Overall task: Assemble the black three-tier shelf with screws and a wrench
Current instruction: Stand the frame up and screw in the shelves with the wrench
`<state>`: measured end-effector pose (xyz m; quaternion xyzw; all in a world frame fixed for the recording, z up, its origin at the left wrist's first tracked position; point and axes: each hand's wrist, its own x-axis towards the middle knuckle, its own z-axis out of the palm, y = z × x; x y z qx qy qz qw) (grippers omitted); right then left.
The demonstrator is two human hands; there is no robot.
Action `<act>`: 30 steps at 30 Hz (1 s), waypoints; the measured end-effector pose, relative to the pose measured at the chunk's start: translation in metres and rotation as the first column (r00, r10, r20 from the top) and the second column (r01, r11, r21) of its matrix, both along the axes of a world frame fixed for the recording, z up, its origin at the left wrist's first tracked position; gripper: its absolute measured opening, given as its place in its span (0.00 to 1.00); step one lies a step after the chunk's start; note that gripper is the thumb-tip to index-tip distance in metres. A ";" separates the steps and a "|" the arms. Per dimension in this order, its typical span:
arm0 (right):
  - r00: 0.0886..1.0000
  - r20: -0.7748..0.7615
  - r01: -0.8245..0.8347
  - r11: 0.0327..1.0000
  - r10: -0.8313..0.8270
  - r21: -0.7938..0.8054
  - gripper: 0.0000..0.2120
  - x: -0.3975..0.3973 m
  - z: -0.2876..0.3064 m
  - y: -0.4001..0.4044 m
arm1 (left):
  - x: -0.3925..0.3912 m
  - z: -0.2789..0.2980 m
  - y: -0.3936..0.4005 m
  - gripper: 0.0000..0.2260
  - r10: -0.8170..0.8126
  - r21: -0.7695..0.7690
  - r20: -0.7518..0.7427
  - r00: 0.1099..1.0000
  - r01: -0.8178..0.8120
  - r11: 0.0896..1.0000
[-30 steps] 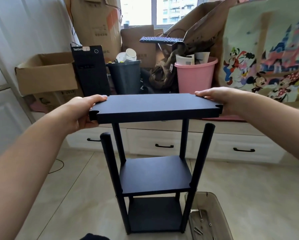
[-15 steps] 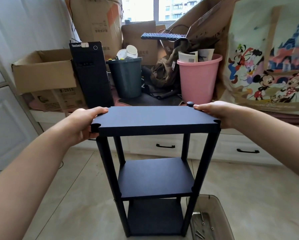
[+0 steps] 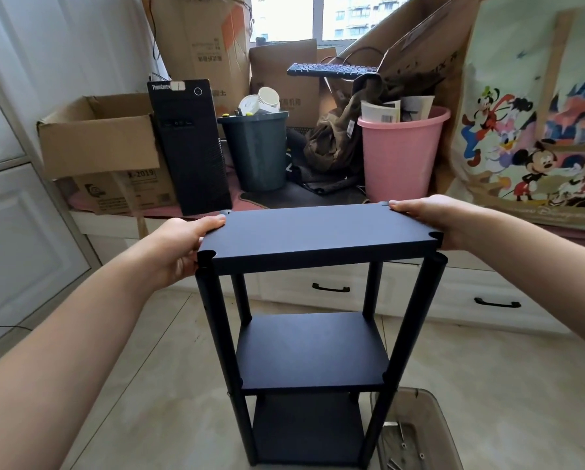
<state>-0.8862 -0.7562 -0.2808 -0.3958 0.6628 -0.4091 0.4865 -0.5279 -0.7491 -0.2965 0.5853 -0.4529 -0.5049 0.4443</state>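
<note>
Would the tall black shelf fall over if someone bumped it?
Probably fairly easily: the shelf stands tall and narrow on thin posts. Its top board seems only resting there, held by the left hand and right hand, so it could slip.

Readable text from my feed, head view only:

- "ThinkCentre" in white on the black PC tower, top-left corner of its front panel. A pale sticker covers the end of the word; nothing legible on the sticker.
- "-2019" printed on the lower cardboard box at the left end of the window ledge, just left of the tower. The character before the dash is cut off. Small print and a code square below it, too small for me to read.
- Chinese characters on the tall carton behind the tower, and on the carton behind the grey bin; I can't make them out.
- Script lettering along the bottom of the cartoon bag, blurred.
</note>
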 end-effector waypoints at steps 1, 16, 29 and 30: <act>1.000 -0.001 0.004 1.000 -0.004 -0.012 0.07 0.000 0.000 -0.001 | 0.000 -0.001 -0.001 0.09 -0.003 0.002 0.001 1.000 0.003 1.000; 0.997 0.080 0.010 0.997 -0.004 -0.077 0.06 0.003 -0.005 -0.008 | -0.001 0.010 -0.012 0.13 0.045 -0.008 -0.068 0.997 -0.046 0.999; 0.998 0.017 0.063 0.990 -0.061 -0.125 0.06 0.001 -0.005 -0.014 | -0.010 0.004 -0.012 0.08 0.074 0.018 -0.099 0.992 -0.073 0.997; 0.997 -0.003 0.070 0.989 -0.071 -0.130 0.06 0.001 -0.005 -0.015 | -0.011 0.005 -0.011 0.08 0.081 0.029 -0.105 0.991 -0.078 0.997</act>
